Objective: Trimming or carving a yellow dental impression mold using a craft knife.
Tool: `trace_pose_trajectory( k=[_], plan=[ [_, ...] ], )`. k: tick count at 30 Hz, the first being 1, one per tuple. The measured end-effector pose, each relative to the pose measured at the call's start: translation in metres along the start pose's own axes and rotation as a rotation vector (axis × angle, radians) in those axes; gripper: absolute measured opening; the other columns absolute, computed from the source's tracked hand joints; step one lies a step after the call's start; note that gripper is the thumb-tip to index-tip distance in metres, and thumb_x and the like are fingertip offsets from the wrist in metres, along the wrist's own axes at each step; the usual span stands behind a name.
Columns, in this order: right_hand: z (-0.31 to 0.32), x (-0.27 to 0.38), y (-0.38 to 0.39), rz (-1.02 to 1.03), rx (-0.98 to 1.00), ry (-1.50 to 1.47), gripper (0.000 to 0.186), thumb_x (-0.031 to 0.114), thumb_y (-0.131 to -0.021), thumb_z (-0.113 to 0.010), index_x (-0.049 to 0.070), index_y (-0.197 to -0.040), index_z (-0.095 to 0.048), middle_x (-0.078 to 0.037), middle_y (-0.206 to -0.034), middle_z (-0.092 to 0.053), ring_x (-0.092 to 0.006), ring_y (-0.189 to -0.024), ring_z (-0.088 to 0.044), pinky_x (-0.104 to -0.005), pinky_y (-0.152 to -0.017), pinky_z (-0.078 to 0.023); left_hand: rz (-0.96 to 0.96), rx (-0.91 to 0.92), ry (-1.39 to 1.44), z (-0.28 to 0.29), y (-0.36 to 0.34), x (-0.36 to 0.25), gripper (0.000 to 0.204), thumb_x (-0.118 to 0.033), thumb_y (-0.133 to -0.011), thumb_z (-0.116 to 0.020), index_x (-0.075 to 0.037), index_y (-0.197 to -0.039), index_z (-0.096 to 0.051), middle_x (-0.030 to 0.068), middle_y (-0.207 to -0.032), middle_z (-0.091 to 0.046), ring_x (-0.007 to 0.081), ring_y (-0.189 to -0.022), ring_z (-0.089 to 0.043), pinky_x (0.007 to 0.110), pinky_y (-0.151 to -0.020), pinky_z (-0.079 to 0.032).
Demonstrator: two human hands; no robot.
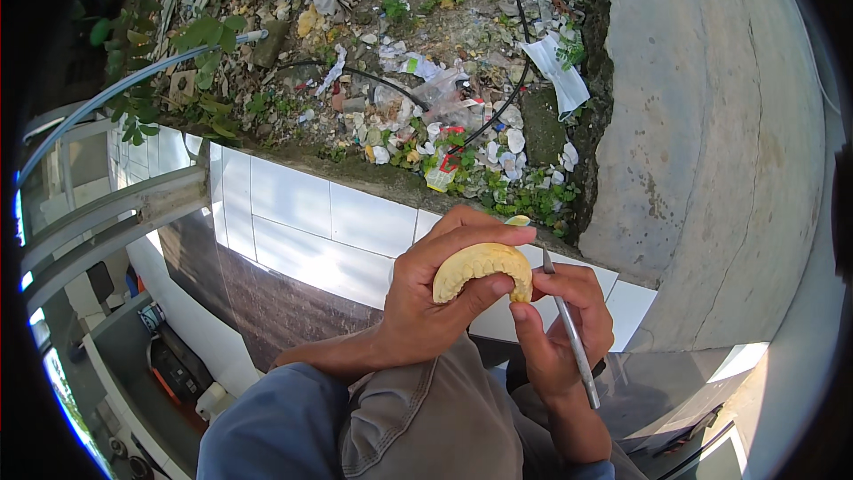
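Observation:
A pale yellow, horseshoe-shaped dental cast (484,265) with a row of tooth shapes along its inner side is held above my lap. My left hand (425,280) grips it, fingers over the top and thumb across the inside of the arch. In my right hand (567,329) is a slim metal craft knife (573,338), its pointed blade up and its handle slanting down past the palm. The right thumb and a fingertip also pinch the right end of the cast. The blade stands just right of the cast, apart from it.
White tiles (311,244) edge the ledge in front of me. Beyond lies a littered dirt plot with a face mask (558,71) and a black hose (514,93). A concrete strip (702,124) runs along the right. Metal rails (133,204) and a grey bin (160,338) stand left.

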State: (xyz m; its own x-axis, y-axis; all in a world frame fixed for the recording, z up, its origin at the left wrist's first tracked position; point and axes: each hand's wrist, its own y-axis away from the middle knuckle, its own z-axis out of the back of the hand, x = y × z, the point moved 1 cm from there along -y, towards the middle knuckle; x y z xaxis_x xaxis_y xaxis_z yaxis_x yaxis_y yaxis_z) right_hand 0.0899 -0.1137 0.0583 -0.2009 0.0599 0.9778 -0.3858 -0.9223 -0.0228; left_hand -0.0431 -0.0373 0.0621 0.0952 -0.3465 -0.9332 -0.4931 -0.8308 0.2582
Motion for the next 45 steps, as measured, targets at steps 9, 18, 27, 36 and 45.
trace_pose_trajectory(
  k=[9, 18, 27, 36, 45],
  plan=[
    [0.003, -0.012, 0.004, -0.171, -0.108, -0.229, 0.025, -0.005, -0.075, -0.067, -0.002, -0.099, -0.057, -0.014, -0.098, -0.059, -0.0165, -0.086, -0.059, -0.026, -0.074, -0.048, 0.075, 0.127, 0.008, -0.008, -0.009, 0.002, 0.055, -0.024, -0.089, -0.057, 0.006, -0.132, -0.038, 0.0068, -0.104, -0.047, 0.0126, -0.096, -0.051, 0.028, -0.086, -0.044],
    [0.015, -0.016, -0.005, -0.286, -0.216, -0.405, 0.017, -0.001, -0.082, -0.063, -0.005, -0.098, -0.057, -0.011, -0.098, -0.055, -0.0155, -0.081, -0.062, -0.0233, -0.071, -0.051, 0.264, 0.197, 0.28, -0.012, -0.01, -0.009, 0.045, -0.019, -0.096, -0.039, 0.002, -0.136, -0.035, 0.0082, -0.105, -0.051, 0.0132, -0.101, -0.049, 0.028, -0.091, -0.038],
    [0.019, -0.014, -0.007, -0.349, -0.193, -0.479, 0.017, 0.003, -0.086, -0.061, -0.005, -0.099, -0.056, -0.012, -0.094, -0.06, -0.0161, -0.08, -0.063, -0.0251, -0.071, -0.053, 0.243, 0.174, 0.286, -0.021, -0.013, -0.014, 0.06, -0.027, -0.087, -0.061, 0.004, -0.131, -0.033, 0.0128, -0.116, -0.054, 0.0142, -0.096, -0.057, 0.028, -0.081, -0.05],
    [0.019, -0.013, -0.01, -0.368, -0.219, -0.548, 0.017, 0.003, -0.087, -0.06, -0.005, -0.1, -0.055, -0.012, -0.092, -0.061, -0.0149, -0.08, -0.063, -0.0257, -0.073, -0.053, 0.214, 0.245, 0.307, -0.021, -0.01, -0.013, 0.049, -0.001, -0.088, -0.054, -0.001, -0.133, -0.035, 0.0049, -0.101, -0.051, 0.0102, -0.095, -0.053, 0.025, -0.087, -0.043],
    [0.021, -0.011, -0.012, -0.345, -0.221, -0.551, 0.016, 0.001, -0.087, -0.059, -0.005, -0.101, -0.055, -0.012, -0.092, -0.061, -0.0145, -0.079, -0.063, -0.0253, -0.072, -0.052, 0.176, 0.283, 0.251, -0.019, -0.009, -0.012, 0.049, 0.0, -0.087, -0.055, -0.001, -0.133, -0.037, 0.0059, -0.106, -0.051, 0.0107, -0.096, -0.053, 0.026, -0.088, -0.044]
  ],
)
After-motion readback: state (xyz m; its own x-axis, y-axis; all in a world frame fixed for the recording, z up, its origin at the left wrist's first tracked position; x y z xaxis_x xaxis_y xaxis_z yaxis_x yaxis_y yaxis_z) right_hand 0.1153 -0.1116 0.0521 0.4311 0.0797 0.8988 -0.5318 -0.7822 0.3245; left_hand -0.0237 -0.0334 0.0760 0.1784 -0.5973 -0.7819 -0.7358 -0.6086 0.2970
